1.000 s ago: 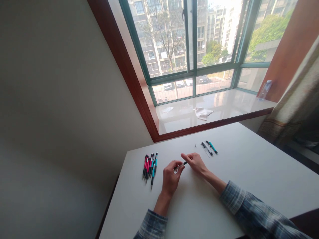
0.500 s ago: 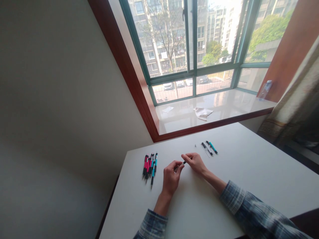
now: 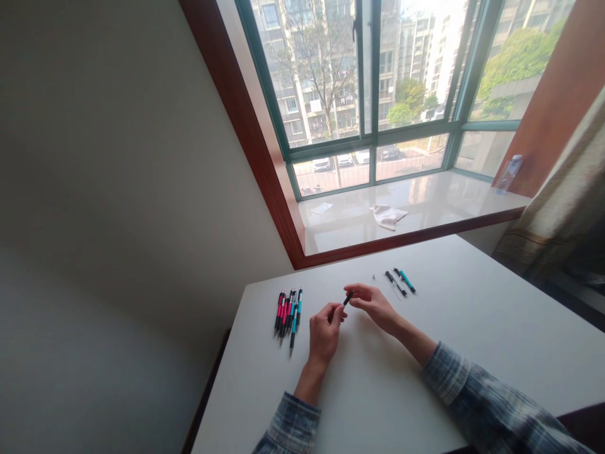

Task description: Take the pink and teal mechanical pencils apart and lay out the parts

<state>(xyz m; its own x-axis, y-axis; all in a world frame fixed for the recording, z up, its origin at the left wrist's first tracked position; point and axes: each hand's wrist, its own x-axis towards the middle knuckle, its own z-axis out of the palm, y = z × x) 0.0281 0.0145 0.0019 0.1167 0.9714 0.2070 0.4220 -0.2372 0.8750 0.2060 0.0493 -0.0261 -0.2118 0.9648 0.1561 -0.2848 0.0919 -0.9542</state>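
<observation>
Over the white table, my left hand [image 3: 324, 331] is closed around a pen, with thumb and forefinger pinched near its upper part. A black part of this pen [image 3: 348, 297] sticks up out of that pinch, tilted to the right. My right hand [image 3: 377, 308] has its thumb and fingertips about this black part in a loose grip. The rest of the pen is hidden in the left hand. Beyond the right hand lie a teal pen [image 3: 407, 281], black and clear pen parts [image 3: 396, 284] and a tiny grey piece [image 3: 373, 277].
Several pink and teal pens [image 3: 287, 314] lie in a bunch on the table [image 3: 378, 391], left of my hands. Behind the table is a window sill [image 3: 340, 236] with a crumpled cloth [image 3: 388, 216], a paper [image 3: 322, 208] and a clear bottle [image 3: 509, 173].
My right fingers have loosened and spread, so more of the pen's black part shows between the hands. The pen now points more upward. The view has shifted slightly.
</observation>
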